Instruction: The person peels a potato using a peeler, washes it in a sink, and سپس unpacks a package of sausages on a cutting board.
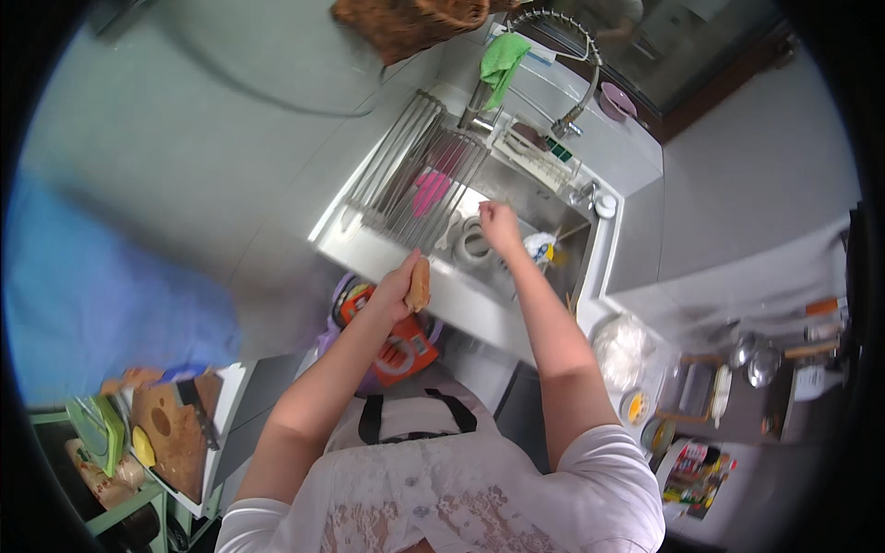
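My left hand [397, 285] grips a tan-orange, elongated food piece [419, 283] near the front rim of the sink. Its exact kind is unclear. Over the basin of the steel sink [546, 186], my right hand [499, 222] has its fingers curled in; whether they pinch something small is not visible. Below that hand lies a round drain fitting [464, 250]. A white and yellow wrapper [543, 247] sits in the basin to the right. Below my left hand is a purple bin [438, 333] with orange packaging [408, 352] in it.
A roll-up drying rack [408, 176] spans the sink's left side, with a pink item [430, 192] beneath. Behind stand a spring-neck faucet [588, 76] and a green cloth [503, 62]. A cleaver [197, 415] lies on a cutting board [162, 428] at lower left. A blue blur [104, 297] fills the left.
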`<state>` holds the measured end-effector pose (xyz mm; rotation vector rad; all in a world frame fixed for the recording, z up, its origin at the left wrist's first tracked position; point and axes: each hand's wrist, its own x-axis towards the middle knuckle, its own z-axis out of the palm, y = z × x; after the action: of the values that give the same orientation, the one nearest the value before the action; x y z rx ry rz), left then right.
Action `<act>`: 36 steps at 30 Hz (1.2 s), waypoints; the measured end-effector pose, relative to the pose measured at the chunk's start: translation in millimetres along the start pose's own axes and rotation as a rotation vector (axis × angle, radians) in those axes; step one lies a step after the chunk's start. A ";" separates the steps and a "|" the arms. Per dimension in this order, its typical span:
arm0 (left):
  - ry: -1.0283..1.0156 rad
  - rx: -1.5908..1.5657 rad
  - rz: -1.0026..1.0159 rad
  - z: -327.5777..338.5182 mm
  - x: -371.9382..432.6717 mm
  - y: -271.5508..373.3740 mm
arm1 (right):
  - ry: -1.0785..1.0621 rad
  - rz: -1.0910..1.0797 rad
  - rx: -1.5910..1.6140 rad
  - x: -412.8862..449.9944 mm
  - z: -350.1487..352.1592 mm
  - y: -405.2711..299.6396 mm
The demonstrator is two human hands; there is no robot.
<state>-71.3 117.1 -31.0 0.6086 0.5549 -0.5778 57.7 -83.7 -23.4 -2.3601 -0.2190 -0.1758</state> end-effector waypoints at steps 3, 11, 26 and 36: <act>0.105 -0.070 0.062 30.5 52.4 10.6 | 0.105 -0.232 -0.170 101.0 -31.5 16.4; 0.160 -0.073 0.116 114.7 155.2 33.0 | -0.020 -0.479 -0.472 250.6 -25.7 80.2; 0.264 0.268 0.140 174.2 231.9 22.7 | -0.368 -0.261 0.136 183.4 -60.4 80.5; 0.132 0.424 0.207 194.8 231.4 6.9 | -0.431 0.113 0.514 136.1 -95.4 132.5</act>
<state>155.6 -82.9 -39.6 1.0989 0.4869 -0.4626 212.3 -229.6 -19.1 -1.8628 -0.2953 0.4044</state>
